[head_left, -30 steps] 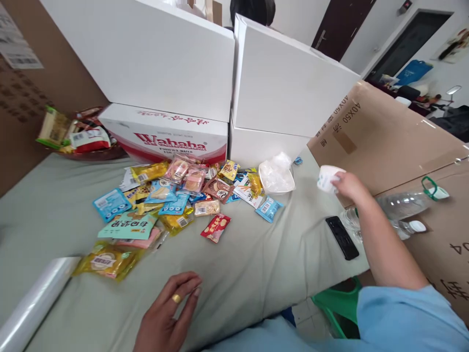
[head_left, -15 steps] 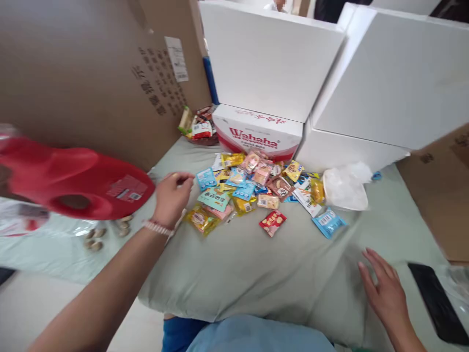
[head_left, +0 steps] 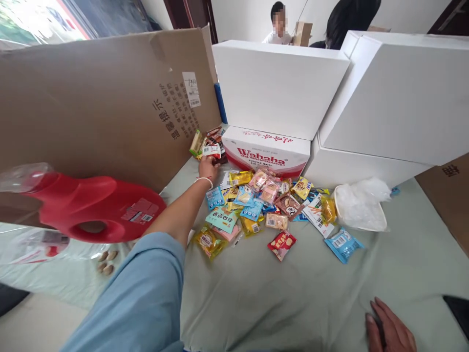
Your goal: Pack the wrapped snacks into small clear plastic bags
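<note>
Head camera shows me a dark container (head_left: 223, 159) heaped with snack packets (head_left: 198, 143) in green, brown and red-and-white wrappers, at the counter's (head_left: 293, 298) far left corner, between the cardboard panel (head_left: 110, 107) and the Wahaha box (head_left: 269, 152). The box hides its right edge; the left hand (head_left: 208, 167) covers some of its front. I see that hand's fingers bent against the front packets, but cannot tell whether they grip one. The right hand (head_left: 394, 326), loosely curled on the counter, is cut off below.
</note>
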The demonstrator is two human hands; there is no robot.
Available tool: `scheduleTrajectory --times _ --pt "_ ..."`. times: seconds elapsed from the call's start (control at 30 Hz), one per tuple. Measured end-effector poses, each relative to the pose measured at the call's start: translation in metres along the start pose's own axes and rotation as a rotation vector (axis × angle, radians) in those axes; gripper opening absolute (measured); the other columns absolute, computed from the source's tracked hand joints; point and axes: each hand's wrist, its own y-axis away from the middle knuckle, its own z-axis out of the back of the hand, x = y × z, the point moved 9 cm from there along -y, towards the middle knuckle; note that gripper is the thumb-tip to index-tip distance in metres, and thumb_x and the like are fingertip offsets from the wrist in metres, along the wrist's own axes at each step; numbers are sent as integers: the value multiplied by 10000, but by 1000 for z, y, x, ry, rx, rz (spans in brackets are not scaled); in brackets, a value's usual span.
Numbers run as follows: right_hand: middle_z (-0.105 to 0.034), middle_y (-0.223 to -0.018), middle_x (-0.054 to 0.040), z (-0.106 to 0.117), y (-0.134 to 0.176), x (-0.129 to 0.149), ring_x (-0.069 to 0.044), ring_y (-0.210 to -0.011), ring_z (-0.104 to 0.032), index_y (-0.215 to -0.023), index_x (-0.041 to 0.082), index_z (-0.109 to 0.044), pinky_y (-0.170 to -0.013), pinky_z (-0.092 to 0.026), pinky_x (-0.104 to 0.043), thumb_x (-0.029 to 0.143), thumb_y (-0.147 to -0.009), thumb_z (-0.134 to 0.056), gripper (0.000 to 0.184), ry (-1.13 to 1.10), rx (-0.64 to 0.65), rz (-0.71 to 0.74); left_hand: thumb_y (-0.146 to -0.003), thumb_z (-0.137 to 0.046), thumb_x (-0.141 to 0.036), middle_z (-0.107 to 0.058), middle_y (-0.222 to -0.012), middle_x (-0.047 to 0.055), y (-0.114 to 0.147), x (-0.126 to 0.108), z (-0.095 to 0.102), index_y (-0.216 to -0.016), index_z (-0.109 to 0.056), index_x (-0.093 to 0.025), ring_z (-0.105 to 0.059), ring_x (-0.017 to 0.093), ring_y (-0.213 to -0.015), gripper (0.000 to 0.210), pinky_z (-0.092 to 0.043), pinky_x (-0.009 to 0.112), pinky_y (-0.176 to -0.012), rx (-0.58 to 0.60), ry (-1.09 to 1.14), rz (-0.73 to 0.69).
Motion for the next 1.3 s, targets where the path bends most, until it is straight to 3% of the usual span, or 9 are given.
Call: scheduleTrajectory --times 0.17,0.4,0.57,0.63,0.77,0.9,1.0,1.17,1.3 --pt "-696 -1322 -196 7 -2 21 -402 -1191 -660 -1310 173 -653 -1005 -513 -594 476 -1022 -454 463 6 -31 -18 -911 -608 -266 -653 -1116 103 45 -3 46 -930 -654 -154 -599 247 -1094 123 -450 413 -1038 -65 -51 -61" --pt "-690 -1342 -168 12 -5 26 -340 -1205 -647 -1300 185 -657 -1036 -514 -550 400 -1045 -471 382 -68 -41 -72 -851 -666 -572 -658 -921 -8 165 -22 151 -869 -704 -291 -648 270 -1042 284 -527 491 -1039 -228 -59 -314" --pt "-682 -1347 -177 11 -3 23 -347 -1217 -632 -1286 167 -666 -1035 -510 -560 398 -1045 -470 387 -82 -49 -62 -793 -826 -446 -711 -1001 -38 241 -38 190 -943 -761 -353 -658 223 -975 188 -530 443 -1024 -289 417 -214" --pt "-686 -1336 -175 10 -3 21 -345 -1202 -634 -1275 166 -670 -1029 -516 -558 401 -1044 -471 385 -88 -59 -49 -760 -859 -360 -705 -911 -41 249 -40 161 -899 -741 -288 -647 164 -867 196 -564 344 -920 -154 868 -19" --pt "-692 -1325 -177 9 -4 19 -345 -1200 -633 -1262 169 -684 -1036 -515 -564 396 -1041 -465 384 -104 -74 -27 -841 -786 -190 -488 -556 -72 268 -57 35 -673 -527 -185 -430 68 -496 308 -441 183 -524 268 1508 658" --pt "-701 -1315 -179 8 -2 16 -338 -1216 -629 -1260 170 -700 -1053 -512 -563 396 -1038 -471 391 -143 -68 -15 -960 -634 -127 -362 -500 -98 288 -83 -37 -668 -414 -198 -304 52 -420 372 -328 167 -455 373 1576 770" --pt "-701 -1326 -173 8 -2 10 -340 -1226 -628 -1236 180 -716 -1054 -517 -574 427 -1031 -472 403 -199 -53 -35 -956 -622 -100 -453 -555 -88 307 -98 -55 -745 -485 -196 -371 57 -444 269 -369 174 -486 440 1629 785" --pt "-730 -1272 -130 27 -13 7 -314 -1192 -660 -1112 233 -745 -1066 -531 -559 547 -1009 -506 408 -381 -52 -239 -998 -462 -56 -724 -886 9 332 -114 -48 -1032 -641 -188 -645 84 -706 225 -531 183 -646 514 1717 798" --pt "-651 -1448 -113 44 -30 48 -273 -1362 -598 -1385 280 -612 -1175 -471 -506 562 -1001 -587 477 -853 3 -316 -1010 -434 -81 -747 -960 42 378 -132 -64 -1082 -671 -179 -693 102 -804 267 -580 201 -725 718 1702 785"
